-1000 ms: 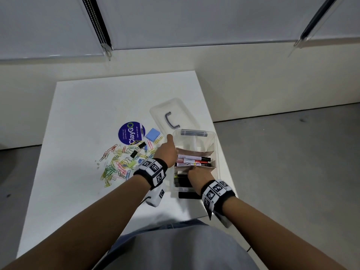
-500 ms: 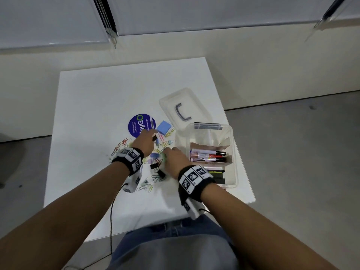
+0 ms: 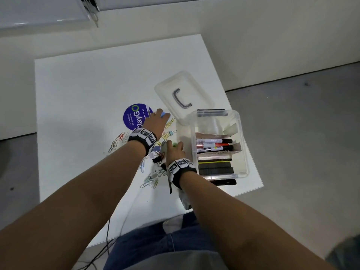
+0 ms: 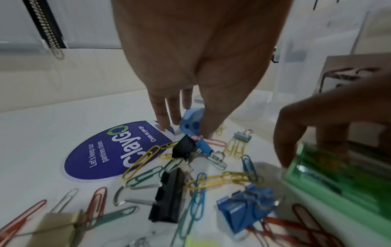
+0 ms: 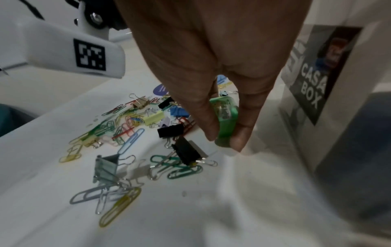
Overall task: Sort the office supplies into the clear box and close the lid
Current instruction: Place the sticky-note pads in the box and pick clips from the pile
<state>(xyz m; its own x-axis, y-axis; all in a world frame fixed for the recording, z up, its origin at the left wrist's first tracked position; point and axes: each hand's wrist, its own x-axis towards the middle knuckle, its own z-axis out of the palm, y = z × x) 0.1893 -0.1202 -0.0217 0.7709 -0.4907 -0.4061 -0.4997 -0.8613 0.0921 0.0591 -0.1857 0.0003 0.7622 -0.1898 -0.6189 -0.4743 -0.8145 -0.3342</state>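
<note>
- Two hands of mine work at mid-frame in the head view, over a scatter of paper clips (image 3: 151, 181) and binder clips (image 5: 170, 130) on the white table (image 3: 78, 90).
- My right hand (image 3: 175, 151) pinches a small green translucent case (image 5: 225, 117) between thumb and fingers, just left of the clear box (image 3: 241, 152).
- I see markers (image 3: 214, 145) and dark items lying inside that box, at right of centre.
- My left hand (image 3: 155, 123) reaches farther up the frame, fingers extended, fingertips (image 4: 162, 123) and thumb closing on a small blue sharpener (image 4: 190, 125) at the edge of the round purple sticker (image 3: 134, 116).
- Farthest, the lid (image 3: 183, 96) lies handle up, touching the box's far end.
</note>
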